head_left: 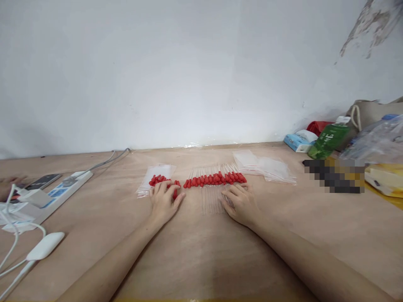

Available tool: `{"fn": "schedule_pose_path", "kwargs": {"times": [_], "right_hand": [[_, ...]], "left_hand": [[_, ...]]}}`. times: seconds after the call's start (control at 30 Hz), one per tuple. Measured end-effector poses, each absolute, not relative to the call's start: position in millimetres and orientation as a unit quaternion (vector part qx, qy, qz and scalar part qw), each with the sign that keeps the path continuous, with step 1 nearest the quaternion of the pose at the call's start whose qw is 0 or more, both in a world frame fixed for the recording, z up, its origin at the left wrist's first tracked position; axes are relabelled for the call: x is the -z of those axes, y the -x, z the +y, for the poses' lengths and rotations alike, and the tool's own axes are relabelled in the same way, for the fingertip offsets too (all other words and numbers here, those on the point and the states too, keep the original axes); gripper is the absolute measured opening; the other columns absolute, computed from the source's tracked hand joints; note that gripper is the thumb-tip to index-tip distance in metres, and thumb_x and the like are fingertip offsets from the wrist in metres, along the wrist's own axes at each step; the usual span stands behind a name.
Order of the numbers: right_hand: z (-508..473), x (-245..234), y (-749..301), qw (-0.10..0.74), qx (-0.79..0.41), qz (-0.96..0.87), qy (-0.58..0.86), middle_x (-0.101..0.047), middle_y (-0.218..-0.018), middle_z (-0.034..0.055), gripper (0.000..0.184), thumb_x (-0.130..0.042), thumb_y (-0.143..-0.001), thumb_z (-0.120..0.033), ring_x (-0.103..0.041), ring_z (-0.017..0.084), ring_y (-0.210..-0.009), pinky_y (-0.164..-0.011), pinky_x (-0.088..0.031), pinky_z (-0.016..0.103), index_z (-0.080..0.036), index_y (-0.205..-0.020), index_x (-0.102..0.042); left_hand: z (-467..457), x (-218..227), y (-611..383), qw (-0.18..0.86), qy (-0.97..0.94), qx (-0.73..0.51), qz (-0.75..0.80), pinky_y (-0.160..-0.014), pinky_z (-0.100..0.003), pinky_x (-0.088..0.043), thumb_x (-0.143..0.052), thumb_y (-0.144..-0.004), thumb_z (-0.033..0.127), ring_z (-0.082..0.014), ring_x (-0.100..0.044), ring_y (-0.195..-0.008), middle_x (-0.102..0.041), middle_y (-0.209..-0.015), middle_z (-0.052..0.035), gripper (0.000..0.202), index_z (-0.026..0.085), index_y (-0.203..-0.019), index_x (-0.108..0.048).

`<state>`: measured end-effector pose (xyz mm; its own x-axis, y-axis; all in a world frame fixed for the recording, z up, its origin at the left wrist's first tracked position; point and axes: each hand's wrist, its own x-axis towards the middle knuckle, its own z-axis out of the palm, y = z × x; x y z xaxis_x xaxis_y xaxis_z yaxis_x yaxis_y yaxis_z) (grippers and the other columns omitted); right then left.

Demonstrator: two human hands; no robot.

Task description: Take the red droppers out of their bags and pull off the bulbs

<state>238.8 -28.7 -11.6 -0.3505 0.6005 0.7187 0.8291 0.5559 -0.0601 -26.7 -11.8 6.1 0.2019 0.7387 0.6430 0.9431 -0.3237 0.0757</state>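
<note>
My left hand [164, 202] rests over a small pile of red rubber dropper bulbs [160, 178], its fingers curved and its thumb held apart. Some bulbs show between thumb and forefinger; others lie partly hidden under the fingers. A clear plastic bag [163, 169] lies beneath the pile. My right hand [241, 203] is bent over thin clear glass tubes [211, 201], fingertips on or just above them, thumb apart from the forefinger. Beyond these tubes runs a row of droppers with red bulbs [206, 180], their glass ends pointing to the wall.
Clear zip bags [273, 167] lie behind my right hand. At left are a power strip [59, 193] with plugs, a phone [44, 181], a white adapter [46, 246] and another person's hand [8, 187]. A green bottle [330, 138] and a tissue pack [299, 141] stand at right.
</note>
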Motion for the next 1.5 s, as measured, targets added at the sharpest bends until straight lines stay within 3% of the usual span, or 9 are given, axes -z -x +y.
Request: {"fn": "schedule_pose_path", "kwargs": {"times": [0.37,0.57,0.8,0.93,1.03,1.13,1.3,1.5], "right_hand": [[-32.7,6.1,-245.0,0.326,0.099,-0.842,0.418,-0.059,-0.084,0.0053,0.036,-0.053,-0.077,-0.051,-0.05,0.018,-0.081,-0.084,-0.028,0.039,-0.02,-0.09,-0.063],[-28.5,10.7,-246.3,0.391,0.085,-0.794,0.458,-0.06,-0.081,0.0035,0.023,-0.051,-0.082,-0.038,-0.053,0.016,-0.079,-0.079,-0.029,0.034,-0.021,-0.089,-0.064],[-22.9,14.9,-250.4,0.472,0.071,-0.739,0.476,-0.058,-0.081,0.0042,0.019,-0.049,-0.083,-0.031,-0.054,0.017,-0.078,-0.077,-0.034,0.034,-0.02,-0.091,-0.063],[-27.9,10.2,-248.7,0.493,0.089,-0.741,0.447,-0.053,-0.106,0.0117,0.043,-0.052,-0.08,-0.035,-0.05,0.023,-0.1,-0.084,-0.038,0.039,-0.019,-0.12,-0.049],[-34.1,5.1,-246.7,0.449,0.11,-0.788,0.407,-0.049,-0.119,0.0135,0.061,-0.054,-0.078,-0.042,-0.046,0.025,-0.108,-0.089,-0.037,0.042,-0.018,-0.132,-0.036],[-37.5,3.9,-244.5,0.398,0.13,-0.832,0.364,-0.058,-0.11,0.0078,0.047,-0.055,-0.079,-0.037,-0.049,0.022,-0.103,-0.09,-0.033,0.042,-0.024,-0.124,-0.047],[-39.2,5.0,-239.2,0.38,0.127,-0.851,0.339,-0.065,-0.075,0.0002,0.021,-0.053,-0.083,-0.027,-0.052,0.015,-0.077,-0.091,-0.027,0.041,-0.025,-0.101,-0.062],[-46.7,-0.3,-232.1,0.364,0.122,-0.869,0.313,-0.059,-0.06,-0.0018,0.016,-0.049,-0.085,-0.025,-0.049,0.012,-0.066,-0.088,-0.026,0.038,-0.024,-0.084,-0.066]], "left_hand": [[21.7,1.4,9.0,0.136,0.736,0.274,-0.604,-0.081,-0.048,-0.027,-0.048,-0.082,0.038,-0.0302,-0.041,-0.103,-0.054,-0.11,-0.0108,0.023,0.021,-0.081,-0.064],[22.2,1.9,8.0,0.115,0.714,0.305,-0.619,-0.082,-0.048,-0.029,-0.047,-0.081,0.035,-0.0305,-0.041,-0.104,-0.055,-0.107,-0.0112,0.022,0.018,-0.074,-0.061],[14.5,-7.1,17.6,0.101,0.668,0.395,-0.622,-0.084,-0.047,-0.029,-0.044,-0.084,0.031,-0.03,-0.04,-0.106,-0.055,-0.111,-0.0088,0.017,0.02,-0.085,-0.057],[-5.8,-9.5,18.9,0.061,0.746,0.384,-0.54,-0.082,-0.042,-0.029,-0.041,-0.086,0.027,-0.0234,-0.051,-0.091,-0.061,-0.094,-0.0062,0.015,0.019,-0.09,-0.053],[-25.3,-6.7,11.2,0.04,0.817,0.331,-0.47,-0.08,-0.039,-0.028,-0.041,-0.087,0.026,-0.02,-0.054,-0.084,-0.063,-0.088,-0.0043,0.014,0.019,-0.089,-0.053],[-39.7,-2.9,1.5,0.036,0.85,0.304,-0.43,-0.079,-0.038,-0.026,-0.041,-0.087,0.024,-0.0188,-0.054,-0.084,-0.065,-0.089,-0.0038,0.013,0.02,-0.088,-0.054],[-47.9,-3.4,-4.9,0.043,0.874,0.297,-0.382,-0.079,-0.037,-0.025,-0.042,-0.088,0.021,-0.016,-0.055,-0.081,-0.067,-0.092,-0.0026,0.013,0.02,-0.085,-0.055],[-48.2,-7.4,-7.0,0.056,0.892,0.279,-0.352,-0.083,-0.038,-0.024,-0.049,-0.086,0.029,-0.0179,-0.053,-0.091,-0.064,-0.103,-0.0028,0.022,0.024,-0.107,-0.054]]}}
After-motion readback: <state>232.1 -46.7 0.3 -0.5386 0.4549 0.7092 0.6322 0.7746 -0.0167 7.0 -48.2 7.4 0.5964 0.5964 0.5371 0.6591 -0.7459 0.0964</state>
